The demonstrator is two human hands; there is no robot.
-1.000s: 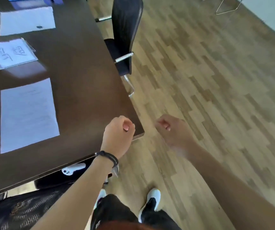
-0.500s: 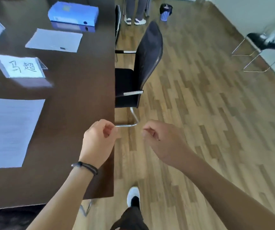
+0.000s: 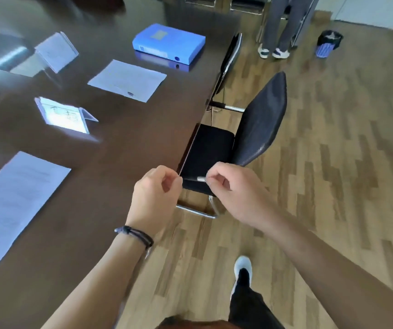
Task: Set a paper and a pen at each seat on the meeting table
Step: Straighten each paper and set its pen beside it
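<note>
Head view: glossy dark table (image 3: 129, 148), flat paper (image 3: 17, 203).

Both forearms are bare, with no sleeves in view. A thin black corded bracelet (image 3: 135, 236), seemingly two strands with a small knot or clasp at one side, circles the wrist just behind the left hand (image 3: 156, 194). The right hand (image 3: 234, 189) and its wrist wear nothing. Below the bracelet, a black trouser leg (image 3: 250, 305) ends in a white sneaker (image 3: 242, 263).
</note>
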